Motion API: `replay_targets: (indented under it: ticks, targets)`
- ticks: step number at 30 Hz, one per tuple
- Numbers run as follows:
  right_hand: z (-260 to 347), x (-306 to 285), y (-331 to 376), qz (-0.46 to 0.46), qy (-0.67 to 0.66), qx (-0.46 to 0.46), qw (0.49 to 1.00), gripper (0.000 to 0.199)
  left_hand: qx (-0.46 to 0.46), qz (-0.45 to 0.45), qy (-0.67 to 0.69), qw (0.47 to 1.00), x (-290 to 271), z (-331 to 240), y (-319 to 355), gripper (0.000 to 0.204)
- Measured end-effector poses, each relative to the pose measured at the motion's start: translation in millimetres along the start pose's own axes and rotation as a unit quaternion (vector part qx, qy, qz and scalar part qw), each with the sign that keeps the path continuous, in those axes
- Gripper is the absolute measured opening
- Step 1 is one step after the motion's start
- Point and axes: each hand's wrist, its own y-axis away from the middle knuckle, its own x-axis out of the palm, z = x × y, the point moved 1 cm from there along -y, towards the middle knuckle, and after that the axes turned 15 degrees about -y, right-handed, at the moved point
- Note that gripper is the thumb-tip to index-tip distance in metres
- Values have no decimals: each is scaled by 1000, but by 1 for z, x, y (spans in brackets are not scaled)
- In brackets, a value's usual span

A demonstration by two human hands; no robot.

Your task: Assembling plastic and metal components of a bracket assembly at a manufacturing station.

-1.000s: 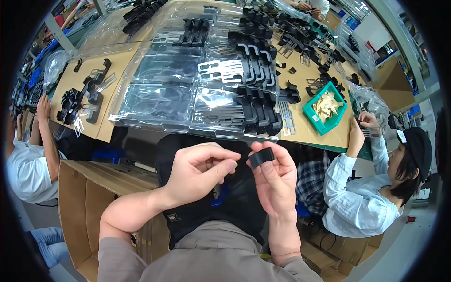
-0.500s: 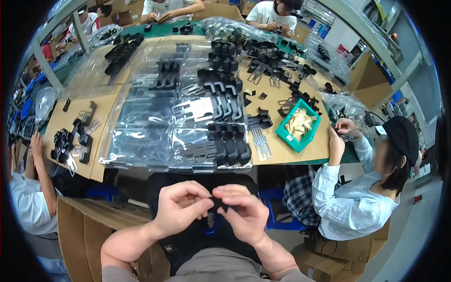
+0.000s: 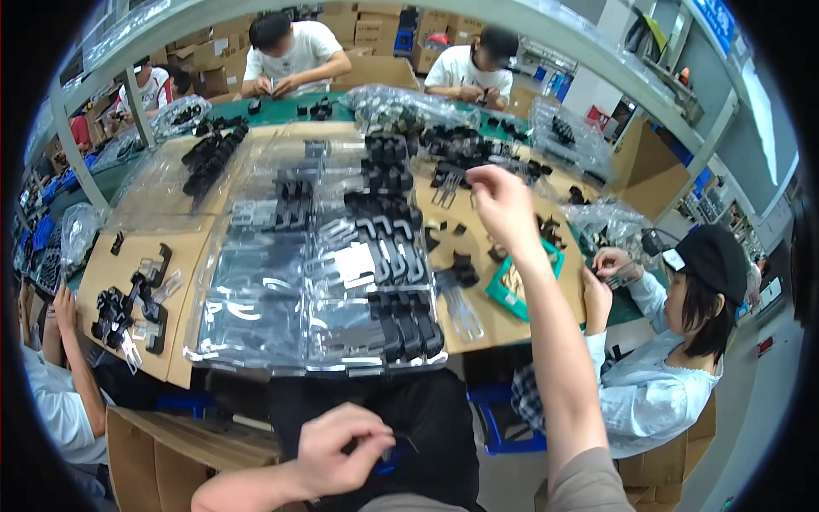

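Note:
My left hand [image 3: 345, 448] is over my lap with thumb and fingertips pinched together. A thin dark edge shows beside the fingertips, but I cannot make out what it belongs to. Out across the table, my right hand [image 3: 503, 200] is closed, its fingertips at the pile of black plastic parts [image 3: 465, 149]. Whatever those fingers grip is hidden. Just left of them lies a flat metal fork-shaped piece [image 3: 445, 189]. My right forearm passes over the green basket [image 3: 512, 303], hiding part of it and its pale pieces.
A clear plastic tray [image 3: 256, 294] holds rows of black parts with metal prongs. More black parts [image 3: 128, 311] lie on cardboard at left. Co-workers sit at right [image 3: 674, 341], at left, and across the table. An open cardboard box [image 3: 171, 444] stands beside my left arm.
My hands were together over my lap. The right has reached forward and right to the parts pile; the left has stayed low, moving slightly down. The view has tilted up.

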Motion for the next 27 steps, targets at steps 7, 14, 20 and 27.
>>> replay_targets:
  ticks: [7,14,20,27]
  targets:
    - [-124,79,-105,96,281,60,953,29,91,-22,-18,995,2,10,5,25]
    - [-154,108,-131,143,302,139,932,27,-3,-40,1,999,12,12,2,10]
    - [-167,68,-129,158,285,89,941,28,41,-55,26,997,27,24,-3,9]
    - [-106,53,-121,76,196,75,975,29,-1,-19,31,999,24,15,10,11]
